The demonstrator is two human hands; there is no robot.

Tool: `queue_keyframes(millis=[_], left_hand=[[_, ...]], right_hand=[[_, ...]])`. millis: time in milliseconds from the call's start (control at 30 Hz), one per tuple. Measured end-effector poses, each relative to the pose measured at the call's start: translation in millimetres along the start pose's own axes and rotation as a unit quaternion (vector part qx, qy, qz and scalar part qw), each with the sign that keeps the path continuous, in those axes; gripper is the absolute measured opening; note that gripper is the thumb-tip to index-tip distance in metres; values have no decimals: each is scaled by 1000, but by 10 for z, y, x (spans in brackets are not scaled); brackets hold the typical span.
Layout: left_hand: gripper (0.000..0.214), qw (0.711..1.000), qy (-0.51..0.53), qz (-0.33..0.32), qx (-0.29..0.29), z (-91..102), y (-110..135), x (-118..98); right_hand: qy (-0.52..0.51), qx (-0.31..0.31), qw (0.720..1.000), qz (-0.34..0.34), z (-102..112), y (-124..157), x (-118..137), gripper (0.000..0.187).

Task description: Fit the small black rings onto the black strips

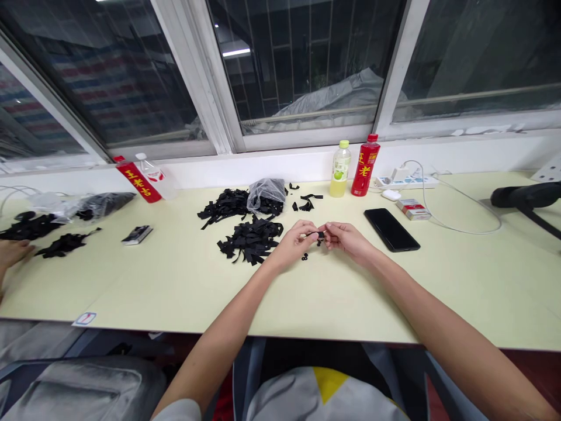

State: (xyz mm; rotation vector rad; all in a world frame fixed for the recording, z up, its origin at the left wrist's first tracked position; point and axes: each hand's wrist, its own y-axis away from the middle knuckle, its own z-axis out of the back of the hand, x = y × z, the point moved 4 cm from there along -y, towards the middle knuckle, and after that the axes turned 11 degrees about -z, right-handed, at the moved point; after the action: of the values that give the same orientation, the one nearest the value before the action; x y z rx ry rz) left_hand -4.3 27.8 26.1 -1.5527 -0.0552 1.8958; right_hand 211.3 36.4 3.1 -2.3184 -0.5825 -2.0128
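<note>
Between my two hands, just above the table, is a small black strip (320, 235). My left hand (298, 241) pinches its left end with thumb and fingers. From the other side, my right hand (344, 238) grips the strip's right end with its fingertips. A few tiny black ring-like pieces (305, 256) lie on the table just below my left hand. Left of that hand is a heap of black fabric strips (252, 240). Farther back lies a second heap of black strips (230, 203), partly under a clear plastic bag (266, 196).
A black phone (391, 229), a cigarette box (413, 209) and a white cable (471, 233) lie to the right. A yellow-green bottle (340, 169) and a red bottle (366, 166) stand behind. At far left, another person's hand (15, 252) rests beside black pieces (65, 244).
</note>
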Motion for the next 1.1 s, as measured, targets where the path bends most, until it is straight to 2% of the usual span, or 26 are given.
queue_keyframes(millis=[100, 167, 267, 367, 633, 933, 1000, 1100], left_hand=[[53, 999, 8, 3, 44, -30, 16, -20], [52, 998, -1, 25, 54, -42, 22, 1], [51, 997, -38, 55, 28, -21, 11, 57], [52, 996, -65, 62, 3, 10, -7, 101], [66, 995, -39, 95, 5, -15, 4, 148], [90, 994, -10, 109, 11, -57, 21, 139], [83, 995, -15, 97, 19, -65, 26, 134], [62, 995, -44, 93, 17, -36, 10, 146]], right_hand=[[24, -27, 999, 6, 33, -2, 7, 54], [40, -20, 999, 13, 19, 18, 37, 56], [56, 5, 998, 10, -37, 56, 82, 59], [68, 6, 998, 18, -89, 75, 108, 63], [119, -36, 989, 78, -126, 89, 133, 62], [163, -33, 982, 93, -159, 74, 104, 58], [174, -28, 980, 93, -163, 65, 84, 56], [188, -34, 977, 94, -130, 38, 50, 46]])
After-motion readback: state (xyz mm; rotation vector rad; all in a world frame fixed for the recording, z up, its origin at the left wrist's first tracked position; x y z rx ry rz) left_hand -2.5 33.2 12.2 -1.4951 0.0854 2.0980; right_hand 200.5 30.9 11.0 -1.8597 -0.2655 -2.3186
